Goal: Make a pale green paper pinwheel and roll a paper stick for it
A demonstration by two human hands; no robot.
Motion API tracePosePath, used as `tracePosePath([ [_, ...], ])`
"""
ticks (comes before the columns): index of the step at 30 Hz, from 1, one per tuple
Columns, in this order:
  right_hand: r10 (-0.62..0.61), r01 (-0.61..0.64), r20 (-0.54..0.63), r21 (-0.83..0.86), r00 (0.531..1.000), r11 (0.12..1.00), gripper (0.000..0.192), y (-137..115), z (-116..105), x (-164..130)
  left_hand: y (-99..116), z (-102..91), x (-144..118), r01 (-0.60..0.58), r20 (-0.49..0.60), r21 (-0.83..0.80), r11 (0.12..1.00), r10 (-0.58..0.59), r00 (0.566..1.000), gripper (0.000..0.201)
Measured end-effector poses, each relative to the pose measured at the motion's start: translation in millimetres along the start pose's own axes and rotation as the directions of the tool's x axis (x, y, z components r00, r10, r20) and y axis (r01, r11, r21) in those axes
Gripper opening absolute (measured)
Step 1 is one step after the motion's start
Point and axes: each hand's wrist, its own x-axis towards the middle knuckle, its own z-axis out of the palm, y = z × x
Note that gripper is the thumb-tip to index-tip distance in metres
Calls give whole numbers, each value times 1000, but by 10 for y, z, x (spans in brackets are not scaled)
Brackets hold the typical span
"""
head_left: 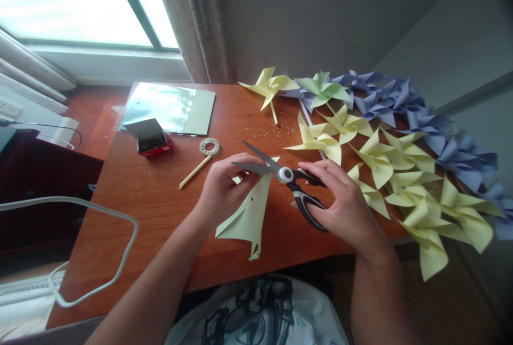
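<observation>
In my right hand (340, 200) is a pair of scissors (286, 175) with black and white handles, its blades apart and pointing left. My left hand (230, 182) pinches a pale yellow-green paper sheet (246, 214) by its upper part. The sheet hangs below my fingers, with slit edges and a small hole near its middle. One blade passes across the top of the paper close to my left fingertips. Whether the blades touch the paper's edge is hard to make out.
Finished yellow pinwheels (404, 187), a green one (323, 90) and several purple ones (460, 155) cover the table's right side. At left lie a red box (155, 147), a tape roll (209, 146), a rolled paper stick (195, 172) and sheets in clear wrap (168, 108). A white cable (134, 232) loops over the left edge.
</observation>
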Motion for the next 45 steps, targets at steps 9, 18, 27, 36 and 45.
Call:
tracePosePath([
  [9,-2,2,2,-12,1000,1000,55,-17,0,-1,-6,6,1,-3,-5,-4,1000,3,1000,8],
  [18,-10,10,-13,-2,1000,1000,52,-15,-2,14,0,22,-13,9,-31,6,1000,-9,999,9],
  [27,214,-191,-116,185,970,964,48,23,166,70,-7,51,-21,93,-91,-49,994,-97,991,14],
  [36,345,-297,-142,276,928,914,53,140,429,161,39,14,11,168,-141,-239,956,-206,968,17],
  [45,205,-263,-280,-188,938,946,38,131,579,199,17,-1,-15,134,-146,-163,978,-158,976,17],
])
